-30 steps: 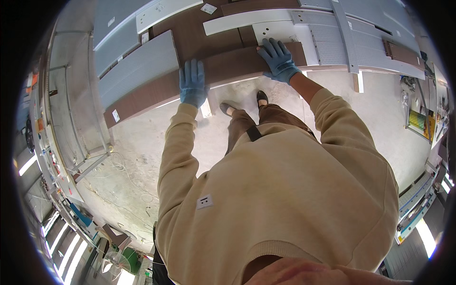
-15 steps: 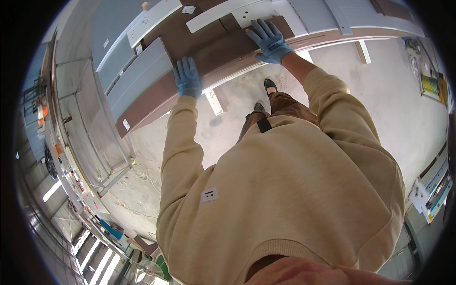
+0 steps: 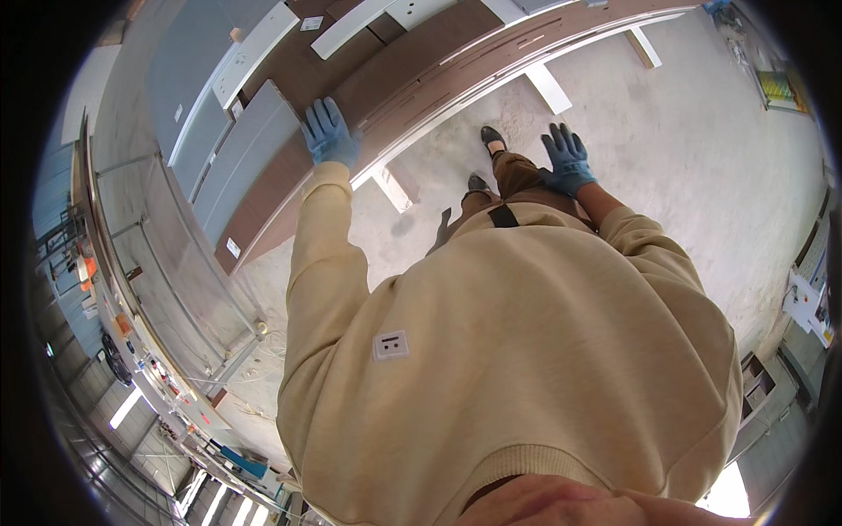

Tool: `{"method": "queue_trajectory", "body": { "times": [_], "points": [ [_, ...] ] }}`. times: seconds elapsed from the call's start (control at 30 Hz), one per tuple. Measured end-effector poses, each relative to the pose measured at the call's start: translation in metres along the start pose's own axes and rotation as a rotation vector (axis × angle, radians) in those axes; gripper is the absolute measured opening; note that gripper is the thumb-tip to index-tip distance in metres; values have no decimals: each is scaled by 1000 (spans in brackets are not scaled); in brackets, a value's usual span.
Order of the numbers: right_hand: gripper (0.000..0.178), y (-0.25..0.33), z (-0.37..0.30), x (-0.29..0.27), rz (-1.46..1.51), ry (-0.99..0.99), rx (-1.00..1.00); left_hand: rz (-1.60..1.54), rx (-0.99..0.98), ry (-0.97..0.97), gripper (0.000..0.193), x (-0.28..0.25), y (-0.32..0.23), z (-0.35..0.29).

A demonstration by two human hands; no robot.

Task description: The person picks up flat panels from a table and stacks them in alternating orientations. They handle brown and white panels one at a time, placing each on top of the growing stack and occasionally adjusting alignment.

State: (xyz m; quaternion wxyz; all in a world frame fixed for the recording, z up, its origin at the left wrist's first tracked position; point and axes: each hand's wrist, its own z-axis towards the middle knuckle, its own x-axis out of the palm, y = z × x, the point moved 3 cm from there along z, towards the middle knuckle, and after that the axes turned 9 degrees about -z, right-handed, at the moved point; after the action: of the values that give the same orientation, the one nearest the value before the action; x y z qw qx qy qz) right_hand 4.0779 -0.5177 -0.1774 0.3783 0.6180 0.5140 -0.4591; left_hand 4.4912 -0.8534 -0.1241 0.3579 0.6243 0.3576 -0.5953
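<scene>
Gloved in blue, my left hand (image 3: pixel 330 133) lies with fingers stretched out on a brown panel (image 3: pixel 412 72), close to its near edge. Just left of that hand is a grey-blue board (image 3: pixel 241 162) on top of the brown surface. My right hand (image 3: pixel 567 160), in a blue glove too, hangs beside my right hip, away from the panels. Its fingers are apart and nothing shows in it. Several brown panels appear stacked, their long edges facing me. A white strip with holes (image 3: pixel 254 54) and a shorter white piece (image 3: pixel 351 28) rest farther back.
White supports (image 3: pixel 550 88) stick out under the stack toward my legs. Concrete floor (image 3: pixel 667 131) lies around my feet. On the left is a metal frame (image 3: pixel 175 254) near a long cluttered bench (image 3: pixel 158 368). A yellow-green item (image 3: pixel 781 90) is at the far right.
My right hand has left the brown panel and dropped back to my right side. My left hand remains on the panel, and the view has shifted slightly.
</scene>
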Motion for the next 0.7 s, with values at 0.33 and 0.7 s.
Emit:
{"method": "queue_trajectory", "body": {
  "times": [0.33, 0.7],
  "points": [
    [83, -12, -33, 9, 156, 210, 197, 41, -27, 54, 118, -6, -4, 2],
    [83, -65, -16, 12, 172, 291, 268, 14, 16, 60, 113, -6, 1, 2]
  ]
}}
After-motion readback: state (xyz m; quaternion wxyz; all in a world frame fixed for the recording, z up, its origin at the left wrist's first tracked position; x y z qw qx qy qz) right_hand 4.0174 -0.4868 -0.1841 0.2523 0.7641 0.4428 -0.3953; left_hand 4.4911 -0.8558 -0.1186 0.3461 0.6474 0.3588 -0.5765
